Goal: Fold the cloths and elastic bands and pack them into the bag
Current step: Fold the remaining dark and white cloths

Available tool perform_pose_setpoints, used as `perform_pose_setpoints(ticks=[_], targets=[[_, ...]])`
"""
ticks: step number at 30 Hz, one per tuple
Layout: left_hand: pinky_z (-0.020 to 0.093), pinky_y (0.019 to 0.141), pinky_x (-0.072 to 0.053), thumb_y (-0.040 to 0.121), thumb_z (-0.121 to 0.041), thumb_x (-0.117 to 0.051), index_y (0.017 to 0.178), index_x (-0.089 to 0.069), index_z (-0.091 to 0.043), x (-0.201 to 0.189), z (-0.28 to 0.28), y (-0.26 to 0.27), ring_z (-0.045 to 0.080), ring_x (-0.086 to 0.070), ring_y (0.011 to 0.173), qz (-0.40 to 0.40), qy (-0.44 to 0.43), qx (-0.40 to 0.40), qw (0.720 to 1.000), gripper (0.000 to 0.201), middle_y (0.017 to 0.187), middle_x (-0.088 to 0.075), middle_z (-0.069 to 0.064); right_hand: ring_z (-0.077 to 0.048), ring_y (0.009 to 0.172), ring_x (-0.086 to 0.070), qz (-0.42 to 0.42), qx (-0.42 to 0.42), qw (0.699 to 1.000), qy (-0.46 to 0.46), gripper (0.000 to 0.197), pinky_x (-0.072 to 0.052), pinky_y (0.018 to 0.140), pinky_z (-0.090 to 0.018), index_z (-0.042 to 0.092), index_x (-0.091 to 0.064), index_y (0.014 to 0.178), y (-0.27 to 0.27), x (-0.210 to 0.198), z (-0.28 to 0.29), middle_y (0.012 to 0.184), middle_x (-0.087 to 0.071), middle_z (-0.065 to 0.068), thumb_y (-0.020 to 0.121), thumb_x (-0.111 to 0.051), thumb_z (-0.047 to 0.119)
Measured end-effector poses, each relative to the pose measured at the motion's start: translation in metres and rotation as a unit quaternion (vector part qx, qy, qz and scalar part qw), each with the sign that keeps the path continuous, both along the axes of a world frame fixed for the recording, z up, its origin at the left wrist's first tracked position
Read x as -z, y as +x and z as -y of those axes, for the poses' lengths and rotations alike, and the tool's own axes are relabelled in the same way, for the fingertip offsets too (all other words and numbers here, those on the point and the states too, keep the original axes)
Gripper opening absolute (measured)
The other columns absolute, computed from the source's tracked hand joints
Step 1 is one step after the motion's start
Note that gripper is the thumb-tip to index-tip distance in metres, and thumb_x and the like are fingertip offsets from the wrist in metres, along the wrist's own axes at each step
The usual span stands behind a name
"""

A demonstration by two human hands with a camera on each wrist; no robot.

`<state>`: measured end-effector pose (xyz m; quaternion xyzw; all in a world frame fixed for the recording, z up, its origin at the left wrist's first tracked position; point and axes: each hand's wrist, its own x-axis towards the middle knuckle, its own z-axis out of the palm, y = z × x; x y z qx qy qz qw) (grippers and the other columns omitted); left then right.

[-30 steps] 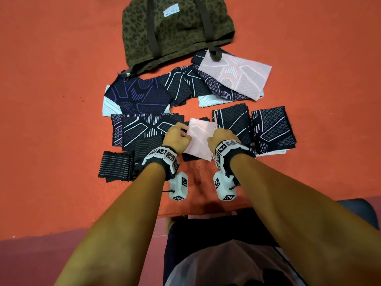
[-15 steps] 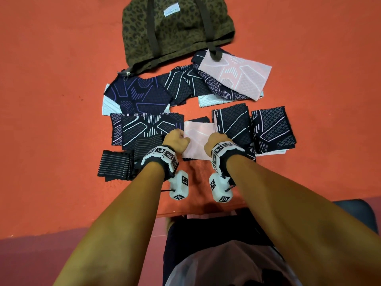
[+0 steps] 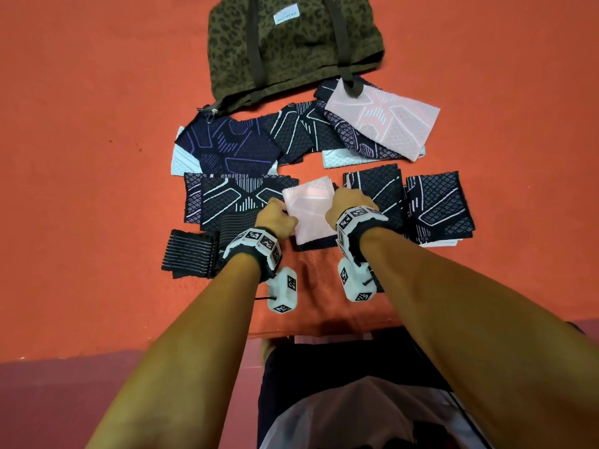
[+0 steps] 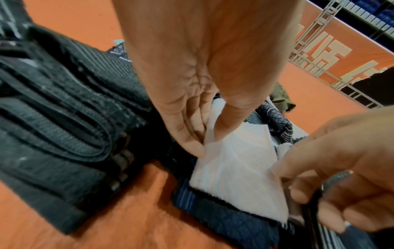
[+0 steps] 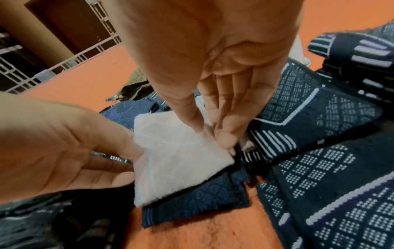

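A folded pale pink cloth (image 3: 310, 211) lies on a folded dark blue cloth (image 3: 319, 246) in the middle of the orange floor. My left hand (image 3: 275, 217) pinches its left edge (image 4: 210, 139) between thumb and fingers. My right hand (image 3: 346, 205) pinches its right edge (image 5: 213, 134) the same way. The olive leopard-print bag (image 3: 291, 43) lies at the far side. Black ribbed elastic bands (image 3: 191, 257) are stacked left of my left wrist.
Several dark patterned cloths (image 3: 227, 147) and a larger pink cloth (image 3: 382, 123) lie spread below the bag. Folded dark cloths (image 3: 437, 209) sit stacked at the right. A white railing (image 5: 64, 62) stands beyond the floor. My knees are at the bottom edge.
Both hands have slid the pink cloth slightly forward and squared it over the dark blue cloth; the right hand moved up along its right edge.
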<state>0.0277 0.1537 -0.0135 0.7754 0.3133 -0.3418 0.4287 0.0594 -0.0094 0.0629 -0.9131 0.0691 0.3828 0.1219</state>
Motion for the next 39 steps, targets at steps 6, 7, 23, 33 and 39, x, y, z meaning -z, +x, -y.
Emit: perform_pose_setpoints(ticks=[6, 7, 23, 33, 39], targets=[[0.044, 0.084, -0.058, 0.067, -0.021, -0.066, 0.083, -0.046, -0.025, -0.037, 0.000, 0.006, 0.032, -0.072, 0.088, 0.031, 0.017, 0.011, 0.999, 0.026, 0.091, -0.074, 0.013, -0.034, 0.102, -0.061, 0.006, -0.049, 0.997, 0.064, 0.034, -0.044, 0.070, -0.032, 0.008, -0.053, 0.122, 0.013, -0.007, -0.025, 0.121, -0.059, -0.016, 0.089, -0.054, 0.017], [0.044, 0.084, -0.058, 0.069, -0.020, -0.067, 0.082, -0.047, -0.024, -0.041, -0.003, 0.007, 0.032, -0.072, 0.087, 0.031, 0.015, 0.013, 0.999, 0.024, 0.089, -0.073, 0.013, -0.034, 0.101, -0.060, 0.004, -0.067, 0.995, 0.077, 0.033, -0.041, 0.069, -0.032, 0.008, -0.054, 0.120, 0.015, -0.009, -0.031, 0.119, -0.059, -0.016, 0.089, -0.055, 0.018], [0.035, 0.086, -0.052, 0.086, -0.011, -0.057, 0.094, -0.058, -0.018, -0.053, -0.114, 0.020, 0.024, -0.062, 0.086, 0.073, 0.105, -0.013, 0.992, 0.010, 0.091, -0.065, 0.003, -0.034, 0.099, -0.059, 0.004, -0.186, 0.977, 0.104, 0.029, -0.051, 0.078, -0.038, 0.009, -0.053, 0.115, 0.052, 0.001, -0.136, 0.117, -0.058, -0.014, 0.087, -0.057, 0.016], [0.031, 0.079, -0.046, 0.083, -0.016, -0.066, 0.100, -0.050, -0.020, -0.025, -0.152, 0.033, 0.028, -0.061, 0.098, 0.044, 0.117, -0.045, 0.991, 0.024, 0.111, -0.062, 0.010, -0.037, 0.115, -0.054, -0.028, -0.204, 0.974, 0.097, 0.046, -0.047, 0.087, -0.039, 0.008, -0.046, 0.132, 0.067, 0.024, -0.176, 0.134, -0.041, -0.016, 0.088, -0.057, 0.011], [0.036, 0.090, -0.049, 0.087, -0.015, -0.067, 0.120, -0.049, -0.009, -0.011, -0.156, 0.034, 0.028, -0.060, 0.105, 0.021, 0.137, -0.049, 0.989, 0.038, 0.116, -0.062, 0.010, -0.038, 0.115, -0.054, -0.041, -0.200, 0.977, 0.066, 0.055, -0.046, 0.079, -0.039, 0.004, -0.038, 0.137, 0.073, 0.036, -0.180, 0.142, -0.031, -0.017, 0.086, -0.058, 0.008]])
